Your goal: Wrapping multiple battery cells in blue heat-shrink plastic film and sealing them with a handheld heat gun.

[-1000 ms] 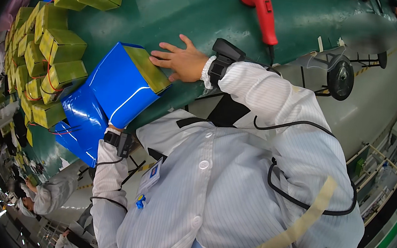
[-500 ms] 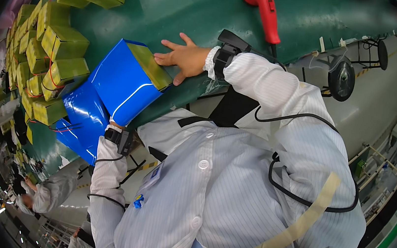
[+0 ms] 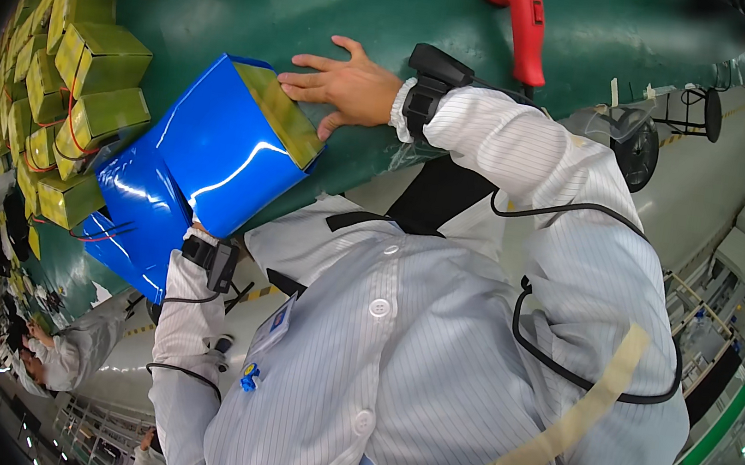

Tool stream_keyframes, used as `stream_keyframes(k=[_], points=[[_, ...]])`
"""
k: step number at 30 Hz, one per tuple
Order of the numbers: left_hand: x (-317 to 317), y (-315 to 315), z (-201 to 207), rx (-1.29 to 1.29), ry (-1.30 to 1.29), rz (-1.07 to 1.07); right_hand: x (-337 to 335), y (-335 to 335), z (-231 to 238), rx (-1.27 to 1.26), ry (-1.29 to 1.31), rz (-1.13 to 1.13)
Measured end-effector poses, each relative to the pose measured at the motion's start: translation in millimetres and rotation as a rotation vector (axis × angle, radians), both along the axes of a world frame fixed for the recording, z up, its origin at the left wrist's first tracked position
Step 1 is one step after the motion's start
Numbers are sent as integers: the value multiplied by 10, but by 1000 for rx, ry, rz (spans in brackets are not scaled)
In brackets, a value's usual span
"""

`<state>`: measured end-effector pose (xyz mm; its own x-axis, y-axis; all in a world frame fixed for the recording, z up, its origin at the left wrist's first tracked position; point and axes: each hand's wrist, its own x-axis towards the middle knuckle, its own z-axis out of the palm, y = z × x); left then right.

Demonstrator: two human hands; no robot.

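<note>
So the yellow-green taped block (image 3: 282,119) is sitting inside a glossy blue plastic sleeve (image 3: 238,156), right at the near edge of the green worktop (image 3: 232,15), with just its end face showing. The right hand (image 3: 344,88) is spread wide, fingers not closed round anything; its fingertips are at that exposed end, though I can't tell how hard they're pressing. The left hand (image 3: 198,229) is mostly hidden behind the sleeve's lower corner, so no idea whether its fingers are gripping or just bracing.

My two cents: push flat and square on the block's end, otherwise it'll probably cock sideways and crease the film. I'd steady the sleeve from the opposite side and keep the lip even all round. Looks slippery, so go easy near that table edge.

As for writing: the chest badge (image 3: 273,324) carries some print, way too small to read. Can't make out any lettering on the sleeve, and the red heat gun (image 3: 529,33) is cut off up top.
</note>
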<state>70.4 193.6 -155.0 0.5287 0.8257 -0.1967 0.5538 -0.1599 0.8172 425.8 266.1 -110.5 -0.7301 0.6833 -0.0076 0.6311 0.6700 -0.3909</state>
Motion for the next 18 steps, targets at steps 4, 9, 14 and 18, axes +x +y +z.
stream_keyframes(k=[4, 9, 14, 18], points=[[-6, -11, -21, -10, -9, -13, -14, -16, 72, 1, -25, -5], [-43, -13, 3, -14, -8, -29, -73, -27, 103, -17, -120, -8], [-54, -27, 25, -13, -20, -35, -87, 79, 136, -69, -102, -2], [-61, -33, -8, -21, -35, -37, -80, 122, 45, -52, -48, 48]])
